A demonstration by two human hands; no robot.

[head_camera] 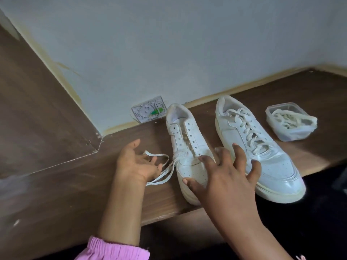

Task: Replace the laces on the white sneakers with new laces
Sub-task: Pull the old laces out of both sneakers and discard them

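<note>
Nearest the camera, a pink gathered sleeve cuff (pixel 112 248) on the left forearm, bottom edge of view. Right hand (pixel 225 177) reaches in from lower right, fingers spread wide and straight, not gripping; it sits over the toe of the mostly unlaced white leather sneaker (pixel 187 147), thumb at the toe's front edge, index finger on the toe box, the other fingers fanning toward the gap and onto the neighbouring shoe. Left hand (pixel 137 162) lies palm-up just left of that sneaker, fingers loosely curled and relaxed, with the flat white shoelace (pixel 161 171) draped across the palm; no clear pinch on it, cannot tell if fingers actually press it. That lace runs from the sneaker's lowest eyelets out to the left, looping by the left hand and trailing on the brown wooden shelf surface (pixel 75 184). Upper eyelets of this sneaker are bare. Just right, side by side, toe toward camera, the fully laced white leather sneaker (pixel 262 152). Farther right and back, well apart from both hands, a clear plastic rectangular container (pixel 293 124) with bundled off-white laces (pixel 289 119) inside. Behind, at the pale blue-grey wall (pixel 169 44), a small patterned card with a green mark (pixel 148 111) leans near the unlaced sneaker's heel.
</note>
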